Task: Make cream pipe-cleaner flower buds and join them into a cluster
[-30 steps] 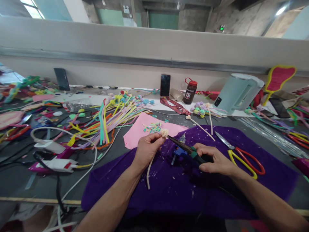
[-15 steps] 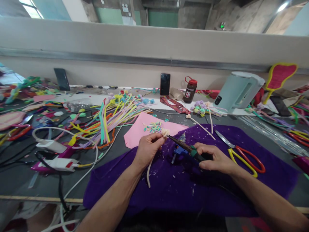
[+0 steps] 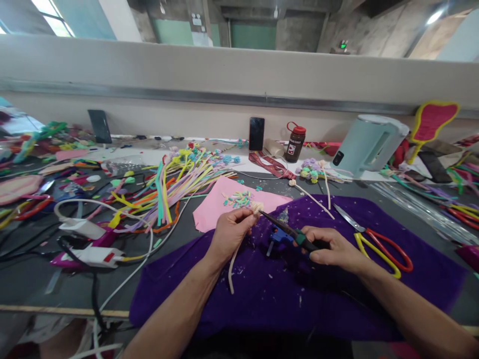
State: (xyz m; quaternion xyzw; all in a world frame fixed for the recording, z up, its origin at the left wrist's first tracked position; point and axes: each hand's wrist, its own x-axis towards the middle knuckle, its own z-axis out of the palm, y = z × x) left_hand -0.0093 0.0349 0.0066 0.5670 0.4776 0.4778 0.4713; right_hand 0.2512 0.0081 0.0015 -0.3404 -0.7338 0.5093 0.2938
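Between thumb and fingers my left hand (image 3: 232, 230) pinches a small cream flower (image 3: 256, 207), whose pale stem (image 3: 232, 271) hangs below the hand. My right hand (image 3: 331, 245) is closed around the dark and green handle of a soldering iron (image 3: 281, 224). The iron's narrow tip points left and meets or nearly meets the flower; I cannot tell if they touch. Under the iron lies a blue glue gun (image 3: 280, 236), partly hidden, on the purple cloth (image 3: 262, 304). Scissors (image 3: 377, 244) with red and yellow handles lie open to the right of my right hand.
Behind my left hand, short coloured bits (image 3: 238, 199) lie on a pink sheet (image 3: 209, 209). Coloured stems (image 3: 187, 179) heap at left, near white plugs (image 3: 93, 253) and cables. A phone (image 3: 256, 133), a bottle (image 3: 296, 143) and a kettle (image 3: 368, 144) stand along the back.
The camera view has tilted up slightly, so everything sits a little lower. Both hands keep the same grips, with the iron's tip still at the flower.
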